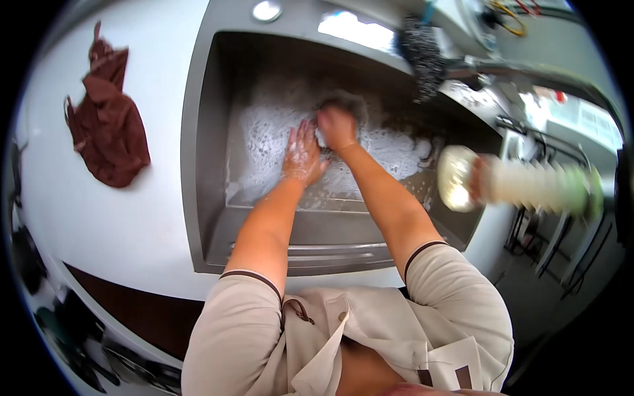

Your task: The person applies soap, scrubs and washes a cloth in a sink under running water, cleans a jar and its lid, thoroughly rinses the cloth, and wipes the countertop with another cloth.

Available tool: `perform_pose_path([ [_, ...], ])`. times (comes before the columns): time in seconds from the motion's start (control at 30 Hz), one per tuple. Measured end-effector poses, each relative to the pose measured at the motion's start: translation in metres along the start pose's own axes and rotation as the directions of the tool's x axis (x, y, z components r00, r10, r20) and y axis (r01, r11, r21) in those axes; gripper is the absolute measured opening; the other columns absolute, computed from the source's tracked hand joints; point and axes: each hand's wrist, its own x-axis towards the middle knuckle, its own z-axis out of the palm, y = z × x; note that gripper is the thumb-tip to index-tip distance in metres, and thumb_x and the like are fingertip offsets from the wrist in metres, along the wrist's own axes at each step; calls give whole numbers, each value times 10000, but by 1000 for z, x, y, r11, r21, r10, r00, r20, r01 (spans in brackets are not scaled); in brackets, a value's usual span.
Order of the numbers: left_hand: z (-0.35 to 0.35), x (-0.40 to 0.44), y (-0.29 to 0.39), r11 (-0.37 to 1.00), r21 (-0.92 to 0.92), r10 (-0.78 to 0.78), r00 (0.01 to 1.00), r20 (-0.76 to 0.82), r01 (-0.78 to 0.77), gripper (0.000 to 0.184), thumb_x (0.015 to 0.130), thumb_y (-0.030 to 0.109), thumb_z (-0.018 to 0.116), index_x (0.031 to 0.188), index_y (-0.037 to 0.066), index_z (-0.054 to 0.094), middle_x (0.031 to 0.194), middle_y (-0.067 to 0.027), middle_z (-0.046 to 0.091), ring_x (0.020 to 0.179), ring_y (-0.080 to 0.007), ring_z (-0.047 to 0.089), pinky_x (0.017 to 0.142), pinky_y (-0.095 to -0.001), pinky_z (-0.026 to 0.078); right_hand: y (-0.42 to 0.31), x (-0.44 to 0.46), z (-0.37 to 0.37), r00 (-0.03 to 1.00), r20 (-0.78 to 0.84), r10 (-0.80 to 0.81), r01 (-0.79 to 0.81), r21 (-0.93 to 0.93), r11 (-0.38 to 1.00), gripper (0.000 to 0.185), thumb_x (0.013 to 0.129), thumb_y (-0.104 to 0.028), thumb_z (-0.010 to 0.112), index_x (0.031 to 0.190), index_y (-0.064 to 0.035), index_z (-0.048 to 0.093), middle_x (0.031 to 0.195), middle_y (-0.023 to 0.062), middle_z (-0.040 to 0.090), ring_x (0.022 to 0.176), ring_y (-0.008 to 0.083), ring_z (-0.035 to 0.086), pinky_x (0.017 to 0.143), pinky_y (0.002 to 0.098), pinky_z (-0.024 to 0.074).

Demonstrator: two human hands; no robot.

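Observation:
Both hands are down inside a grey sink (pixel 190 191) whose bottom is covered with white suds (pixel 264 142). My left hand (pixel 303 157) lies flat on the soapy bottom, fingers stretched out and foam on its back. Just right of it and slightly farther away, my right hand (pixel 337 127) is curled and smeared by motion. Its fingers are pressed down against the bottom, and whatever they grip is hidden beneath them. A whitish patch shows between the two hands, too blurred to name.
A crumpled dark-brown cloth (pixel 112 135) lies on the white counter (pixel 162 224) at left. A ribbed whitish faucet hose (pixel 528 183) juts in at right, near head height. A dark, fuzzy hanging item (pixel 422 56) and a metal faucet pipe (pixel 535 71) stand over the sink's far right.

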Motion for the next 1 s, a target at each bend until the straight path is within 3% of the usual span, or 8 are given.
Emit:
perform_pose_path([
  [0.13, -13, -9, 8, 1000, -25, 9, 986, -167, -13, 894, 715, 437, 710, 1396, 9, 320, 1444, -121, 320, 1390, -302, 187, 1141, -466, 125, -15, -49, -109, 971, -227, -72, 122, 211, 970, 132, 784, -130, 672, 890, -58, 648, 786, 136, 631, 713, 332, 610, 653, 419, 477],
  [0.27, -44, 1, 36, 979, -127, -174, 980, -93, 161, 869, 663, 364, 768, 1375, 62, 370, 1378, -111, 396, 1338, -311, 283, 1117, -472, 188, 37, -50, -223, 819, -398, 413, -254, 394, 883, 302, 825, -275, 692, 720, -35, 543, 687, 85, 578, 608, 153, 546, 562, 305, 421],
  [0.47, -53, 31, 65, 844, -368, -413, 911, 19, 390, 446, 787, 379, 650, 1081, 43, 660, 1178, -206, 556, 1142, -370, 501, 970, -459, 407, 41, 72, -331, 671, -362, 646, -594, 258, 762, 594, 688, -604, 672, 833, -37, 571, 892, 171, 647, 868, 351, 598, 761, 434, 452],
  [0.67, -76, 24, 54, 824, -350, -458, 888, 54, 446, 536, 799, 459, 625, 1028, -24, 663, 1127, -255, 587, 1106, -361, 550, 920, -432, 451, 45, 87, -332, 512, -433, 742, -648, 371, 665, 545, 703, -475, 702, 989, -24, 593, 1027, 189, 641, 1013, 338, 602, 880, 423, 452],
  [0.77, -112, 12, 52, 885, -457, -109, 994, -26, 85, 553, 834, 341, 611, 1279, 29, 505, 1325, -206, 481, 1218, -339, 465, 1008, -402, 386, 51, 78, -329, 525, -476, 706, -611, 367, 701, 482, 731, -448, 700, 908, -16, 580, 921, 174, 641, 880, 297, 613, 800, 401, 467],
  [0.83, -46, 52, 26, 698, -715, -234, 954, -187, 31, 555, 785, 394, 645, 1170, 1, 574, 1138, -232, 591, 1055, -327, 577, 907, -395, 448, 54, 55, -318, 574, -522, 631, -412, 482, 773, 441, 761, -429, 690, 822, -18, 543, 788, 130, 609, 718, 266, 561, 690, 380, 453],
  [0.93, 21, 86, -9, 461, -881, -347, 935, -71, 104, 569, 786, 382, 633, 1180, -22, 559, 1118, -235, 614, 1040, -315, 600, 894, -381, 458, 39, 4, -238, 879, -239, 413, -255, 496, 830, 348, 865, -351, 572, 725, -32, 560, 693, 101, 555, 660, 234, 549, 620, 372, 434],
  [1.0, 55, 86, -35, 294, -930, -377, 921, 102, 223, 579, 804, 351, 609, 1225, -36, 521, 1162, -228, 599, 1080, -306, 587, 915, -369, 448, -17, -23, -190, 700, 459, 548, -658, 713, 243, 289, 879, -349, 557, 785, -78, 589, 639, 31, 506, 533, 149, 475, 466, 314, 379],
])
